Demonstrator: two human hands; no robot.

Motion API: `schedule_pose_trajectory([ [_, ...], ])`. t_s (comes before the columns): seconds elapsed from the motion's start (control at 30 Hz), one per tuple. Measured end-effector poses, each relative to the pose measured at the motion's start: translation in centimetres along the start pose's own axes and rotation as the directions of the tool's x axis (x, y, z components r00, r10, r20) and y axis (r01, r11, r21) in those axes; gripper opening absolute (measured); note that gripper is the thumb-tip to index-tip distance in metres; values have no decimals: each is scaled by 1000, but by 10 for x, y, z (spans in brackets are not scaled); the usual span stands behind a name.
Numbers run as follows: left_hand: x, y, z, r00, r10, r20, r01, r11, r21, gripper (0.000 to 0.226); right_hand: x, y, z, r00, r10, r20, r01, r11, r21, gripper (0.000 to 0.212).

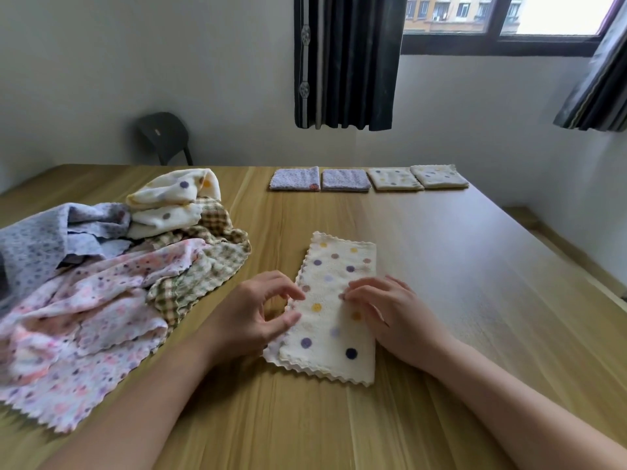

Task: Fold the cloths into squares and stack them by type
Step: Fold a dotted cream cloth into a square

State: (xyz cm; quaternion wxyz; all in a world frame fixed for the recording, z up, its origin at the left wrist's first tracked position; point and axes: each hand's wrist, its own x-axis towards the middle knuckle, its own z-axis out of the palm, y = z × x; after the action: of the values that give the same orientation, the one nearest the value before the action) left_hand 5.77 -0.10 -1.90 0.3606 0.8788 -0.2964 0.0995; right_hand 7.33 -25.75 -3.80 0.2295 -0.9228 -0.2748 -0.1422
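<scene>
Cream terry: polka-dot cloth lies folded once into a long strip at the near centre of the table, between both hands. Left hand: fingers curled, thumb and forefinger at the scalloped left edge; pinching or only touching, cannot tell. Right hand: fingers loosely bent, tips resting on the strip's right side.

Judged step: second fold, near end onto far end. Match the scalloped corners first, then smooth flat.

Wooden table, pale grain. Heap of unfolded cloths at left. Far row: two lilac squares, two dotted cream squares. White walls, dark curtain, window, dark chair.
</scene>
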Motion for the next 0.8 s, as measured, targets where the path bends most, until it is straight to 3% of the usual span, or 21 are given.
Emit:
schedule_pose_trajectory([
  [0.1, 0, 2, 2, 992, 8, 129, -8, 1000, -4, 31, 0, 3, 4, 998, 5, 63, -6, 1000, 19, 31],
  [0.23, 2, 5, 7, 984, 58, 171, -75, 993, 95, 20, 1, 4, 0, 996, 26, 81, -28, 999, 26, 45],
  [0.4, 1, 7, 11, 996, 21, 85, -30, 994, 106, 20, -8, 3, -4, 991, -80, 109, 76, 996, 34, 66],
  [0.5, 0, 7, 11, 998, -50, 39, 49, 998, 42, 21, -15, 2, -3, 981, -157, 111, 150, 986, 71, 61],
  [0.6, 1, 9, 12, 994, -111, 21, 111, 993, -36, 9, -18, 1, -4, 970, -229, 80, 220, 969, 109, 64],
  [0.73, 1, 12, 13, 994, -112, 14, 113, 988, -105, 10, -16, -6, 1, 962, -263, 77, 256, 962, 89, 89],
  [0.8, 1, 15, 13, 994, -112, 2, 112, 989, -93, 10, -16, -9, 3, 960, -274, 61, 268, 959, 92, 78],
])
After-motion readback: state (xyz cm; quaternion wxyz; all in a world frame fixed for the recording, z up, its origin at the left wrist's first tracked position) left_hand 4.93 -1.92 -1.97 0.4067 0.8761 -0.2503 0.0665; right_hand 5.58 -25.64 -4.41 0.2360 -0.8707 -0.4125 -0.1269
